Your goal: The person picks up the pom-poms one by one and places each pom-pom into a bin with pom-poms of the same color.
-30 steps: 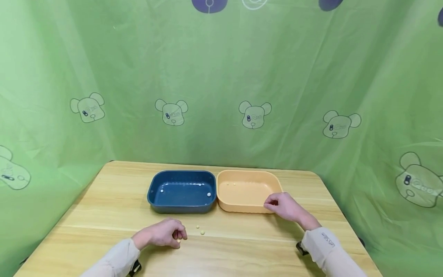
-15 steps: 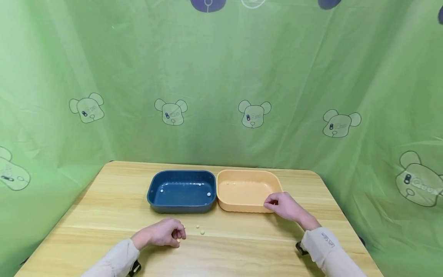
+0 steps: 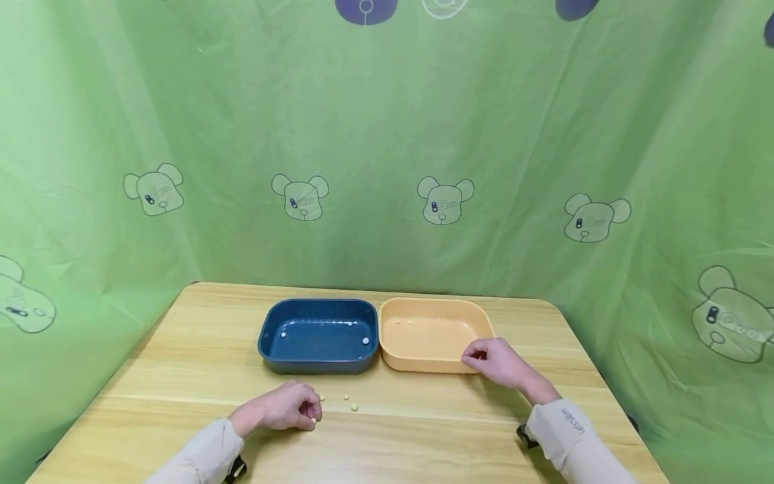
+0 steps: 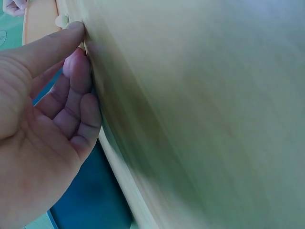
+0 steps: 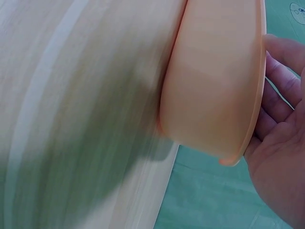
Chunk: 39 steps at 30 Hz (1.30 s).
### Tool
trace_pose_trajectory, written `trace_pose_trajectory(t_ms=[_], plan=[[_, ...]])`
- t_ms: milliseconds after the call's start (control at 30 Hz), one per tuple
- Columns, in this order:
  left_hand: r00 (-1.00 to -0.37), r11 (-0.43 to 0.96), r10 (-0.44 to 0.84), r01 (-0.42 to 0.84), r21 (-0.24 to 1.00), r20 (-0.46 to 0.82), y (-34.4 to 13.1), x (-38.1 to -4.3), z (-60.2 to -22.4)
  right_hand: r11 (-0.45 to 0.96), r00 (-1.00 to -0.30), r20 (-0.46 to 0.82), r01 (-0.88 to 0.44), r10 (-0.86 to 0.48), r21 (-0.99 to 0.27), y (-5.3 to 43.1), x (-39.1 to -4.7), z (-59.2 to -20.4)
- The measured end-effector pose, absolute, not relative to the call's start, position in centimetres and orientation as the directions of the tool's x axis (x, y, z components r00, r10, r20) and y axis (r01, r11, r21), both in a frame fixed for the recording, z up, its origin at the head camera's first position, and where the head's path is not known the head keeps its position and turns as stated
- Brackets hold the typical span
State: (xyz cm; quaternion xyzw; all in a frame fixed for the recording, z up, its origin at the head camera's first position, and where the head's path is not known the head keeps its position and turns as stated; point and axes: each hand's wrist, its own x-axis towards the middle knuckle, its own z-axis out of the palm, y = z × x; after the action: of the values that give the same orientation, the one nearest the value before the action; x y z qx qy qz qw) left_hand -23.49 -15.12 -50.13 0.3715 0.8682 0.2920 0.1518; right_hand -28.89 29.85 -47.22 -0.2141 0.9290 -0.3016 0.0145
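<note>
Near the front of the table, my left hand (image 3: 287, 407) pinches a small yellow ball (image 3: 314, 421) between thumb and index finger, its other fingers curled. In the left wrist view, thumb and index fingertips nearly meet at the tabletop. Several more little yellow balls, such as the larger one (image 3: 355, 407), lie just right of that hand. My right hand (image 3: 498, 359) rests at the near right corner of the orange tub (image 3: 423, 364), fingers loosely bent. In the right wrist view, its fingertips are hidden behind the tub's rim.
A dark blue tub (image 3: 317, 367) stands left of the orange one, touching it, with a few white balls inside. Two tiny pale balls (image 3: 410, 323) lie in the orange tub. The wooden table (image 3: 181, 349) backs onto a green curtain (image 3: 375, 121).
My left hand's fingers have drawn in slightly towards the thumb around the ball, uncovering another yellow ball beside the knuckles. The right hand and both tubs stay in place.
</note>
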Motion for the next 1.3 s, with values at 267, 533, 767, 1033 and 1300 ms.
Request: trace_pose_trajectory(t_ms=[267,533,767,1033,1300], plan=[[-0.668,0.564,0.741,0.565,0.602,-0.066,-14.7,-23.3,-50.1,0.729,-0.909,0.103,-0.388,-0.404,-0.564,29.9,-28.9,-47.4],[-0.670,0.565,0.739,0.557,0.609,-0.073,-14.0,-23.2,-49.9,0.721,-0.909,0.102,-0.385,-0.404,-0.576,29.9,-28.8,-47.7],[-0.666,0.543,0.745,0.572,0.614,-0.038,-13.4,-23.1,-49.1,0.715,-0.906,0.119,-0.397,-0.407,-0.575,29.9,-28.7,-47.7],[-0.648,0.483,0.760,0.618,0.620,0.053,-12.2,-23.5,-47.8,0.708,-0.897,0.140,-0.420,-0.420,-0.568,29.9,-28.8,-47.9],[-0.681,0.459,0.717,0.620,0.636,0.146,-11.0,-24.4,-46.9,0.691,-0.891,0.150,-0.431,-0.430,-0.580,30.1,-28.9,-48.1]])
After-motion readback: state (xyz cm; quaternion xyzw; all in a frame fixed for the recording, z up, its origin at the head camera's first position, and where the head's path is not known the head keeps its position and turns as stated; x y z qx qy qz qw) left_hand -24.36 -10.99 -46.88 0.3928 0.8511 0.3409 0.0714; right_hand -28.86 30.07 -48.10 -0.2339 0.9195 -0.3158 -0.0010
